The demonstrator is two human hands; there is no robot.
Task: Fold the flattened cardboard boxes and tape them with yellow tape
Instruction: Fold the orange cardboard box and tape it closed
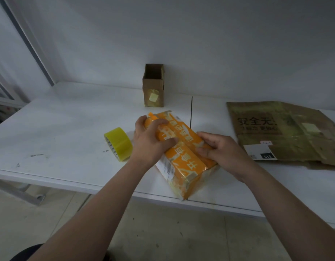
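now the orange box [183,162] lies on the white table [68,129], close to its front edge, with one corner reaching that edge. it is thin printed cardboard, long and rectangular, glossy outside, with white characters and a white label on its left side. the left hand [149,142] grips the far end of it, with thumb and fingers curled over the top flaps. the right hand [219,149] lies on the nearer part of the top, fingers almost straight, pressing a flap down and closing on nothing.

i judge the box to be light and hollow, so it will give way if pressed hard in the middle, and the glossy skin may slip under the fingers. it is better to hold it at the edges and corners, where the folded walls make it stiff, and to keep the two flaps together along the seam until tape goes on.

the roll of yellow tape [118,144] stands on its rim just beside the left hand, toward the left edge of the table — translucent and smooth. at the back edge a small brown box [153,85] stands upright, open on top, with yellowish patches on its front. toward the right edge lies flattened brown cardboard [287,132] — dull, creased, not folded yet.
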